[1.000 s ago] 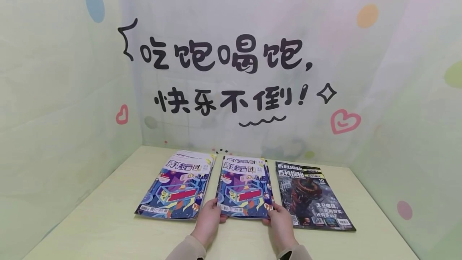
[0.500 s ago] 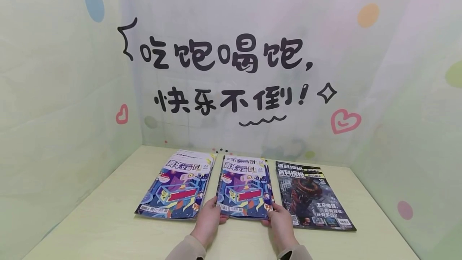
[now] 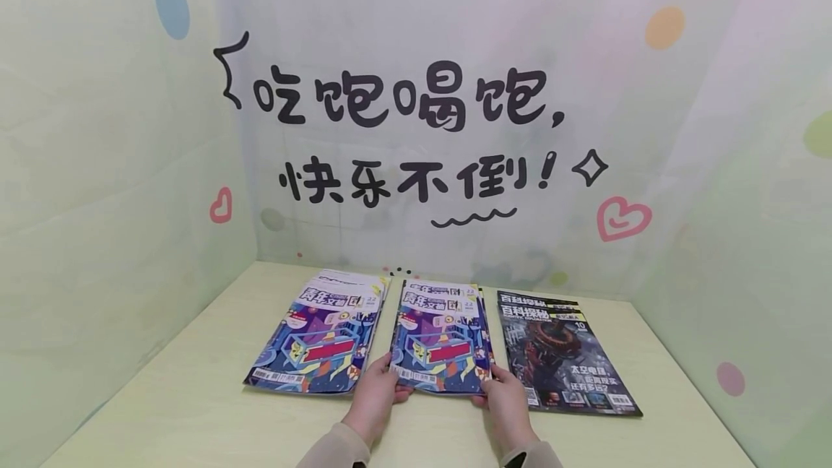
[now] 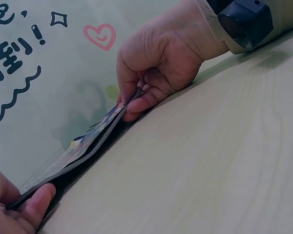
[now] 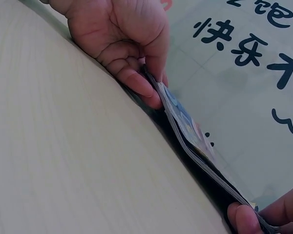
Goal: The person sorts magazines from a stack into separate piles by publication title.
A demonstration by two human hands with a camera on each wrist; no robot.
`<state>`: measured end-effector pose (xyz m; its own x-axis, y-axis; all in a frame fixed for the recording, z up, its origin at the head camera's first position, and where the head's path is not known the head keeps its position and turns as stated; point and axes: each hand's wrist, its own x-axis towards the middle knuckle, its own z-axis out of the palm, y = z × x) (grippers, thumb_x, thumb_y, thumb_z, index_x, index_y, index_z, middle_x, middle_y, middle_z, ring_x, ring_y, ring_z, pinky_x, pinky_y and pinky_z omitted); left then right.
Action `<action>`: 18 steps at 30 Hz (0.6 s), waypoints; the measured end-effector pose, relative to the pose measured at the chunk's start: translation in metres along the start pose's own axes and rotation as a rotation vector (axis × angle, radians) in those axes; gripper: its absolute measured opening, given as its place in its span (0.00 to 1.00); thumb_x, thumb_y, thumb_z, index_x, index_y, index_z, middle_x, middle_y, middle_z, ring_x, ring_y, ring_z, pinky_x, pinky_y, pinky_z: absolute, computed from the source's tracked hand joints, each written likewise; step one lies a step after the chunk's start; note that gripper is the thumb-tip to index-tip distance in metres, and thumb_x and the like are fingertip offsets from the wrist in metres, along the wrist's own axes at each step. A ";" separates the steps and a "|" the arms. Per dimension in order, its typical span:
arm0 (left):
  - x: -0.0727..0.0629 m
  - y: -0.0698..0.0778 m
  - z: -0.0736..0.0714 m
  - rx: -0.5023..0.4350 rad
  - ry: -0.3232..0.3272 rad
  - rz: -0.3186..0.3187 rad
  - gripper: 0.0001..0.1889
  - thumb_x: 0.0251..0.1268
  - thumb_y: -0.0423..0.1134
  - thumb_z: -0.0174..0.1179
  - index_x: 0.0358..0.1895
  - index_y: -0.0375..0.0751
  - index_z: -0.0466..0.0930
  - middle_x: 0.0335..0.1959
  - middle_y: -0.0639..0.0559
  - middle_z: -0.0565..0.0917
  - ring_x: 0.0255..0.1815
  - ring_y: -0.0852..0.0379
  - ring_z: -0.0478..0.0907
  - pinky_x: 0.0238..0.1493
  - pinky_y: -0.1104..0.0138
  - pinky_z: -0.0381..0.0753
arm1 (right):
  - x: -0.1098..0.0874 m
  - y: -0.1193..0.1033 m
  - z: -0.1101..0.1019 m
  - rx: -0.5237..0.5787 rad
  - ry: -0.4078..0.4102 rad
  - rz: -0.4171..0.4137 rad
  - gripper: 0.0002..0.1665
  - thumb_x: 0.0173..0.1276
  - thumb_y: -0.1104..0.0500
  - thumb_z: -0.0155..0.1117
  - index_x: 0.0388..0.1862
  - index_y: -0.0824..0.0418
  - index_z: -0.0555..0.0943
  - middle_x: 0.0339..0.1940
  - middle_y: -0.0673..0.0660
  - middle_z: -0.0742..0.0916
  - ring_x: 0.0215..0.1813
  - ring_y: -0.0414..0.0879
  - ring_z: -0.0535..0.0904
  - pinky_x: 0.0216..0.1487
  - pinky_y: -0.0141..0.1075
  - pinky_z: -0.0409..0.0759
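Note:
In the head view a middle stack of purple magazines lies between my two hands. My left hand pinches its near left corner, thumb on top and fingers underneath. The near right corner is pinched the same way by my right hand. Seen from the left wrist, the stack's near edge bows between both hands, with a dark shadow below it; the right hand shows whole there. The right wrist view shows the left hand gripping the opposite end of that edge.
Another stack of purple magazines lies to the left, close to my left hand. To the right is a stack of dark magazines, near my right hand. All rest on a pale wood table, enclosed by printed fabric walls.

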<state>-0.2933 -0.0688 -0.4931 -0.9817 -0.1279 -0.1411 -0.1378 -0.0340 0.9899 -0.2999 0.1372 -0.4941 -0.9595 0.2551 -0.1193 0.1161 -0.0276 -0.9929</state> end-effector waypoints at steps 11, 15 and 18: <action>0.000 -0.002 0.000 -0.023 0.004 0.026 0.29 0.69 0.27 0.41 0.72 0.24 0.50 0.57 0.30 0.72 0.32 0.53 0.79 0.36 0.63 0.83 | -0.003 -0.001 -0.001 0.023 -0.018 -0.012 0.31 0.63 0.75 0.46 0.67 0.82 0.60 0.55 0.78 0.74 0.22 0.43 0.78 0.29 0.33 0.81; 0.001 -0.004 0.000 -0.012 0.008 0.043 0.28 0.69 0.26 0.41 0.72 0.23 0.50 0.60 0.27 0.69 0.31 0.53 0.79 0.36 0.64 0.82 | -0.004 -0.001 -0.002 0.055 -0.021 -0.013 0.31 0.63 0.75 0.46 0.67 0.81 0.60 0.51 0.76 0.75 0.22 0.43 0.77 0.28 0.33 0.80; 0.002 -0.005 0.001 -0.026 0.003 0.045 0.28 0.69 0.25 0.41 0.72 0.23 0.50 0.62 0.27 0.67 0.30 0.54 0.78 0.35 0.64 0.82 | -0.004 -0.001 -0.002 0.084 -0.020 -0.017 0.31 0.63 0.76 0.46 0.67 0.81 0.60 0.51 0.76 0.75 0.22 0.43 0.77 0.28 0.32 0.80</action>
<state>-0.2949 -0.0682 -0.4985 -0.9864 -0.1333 -0.0960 -0.0896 -0.0538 0.9945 -0.2953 0.1378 -0.4922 -0.9661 0.2373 -0.1021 0.0791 -0.1043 -0.9914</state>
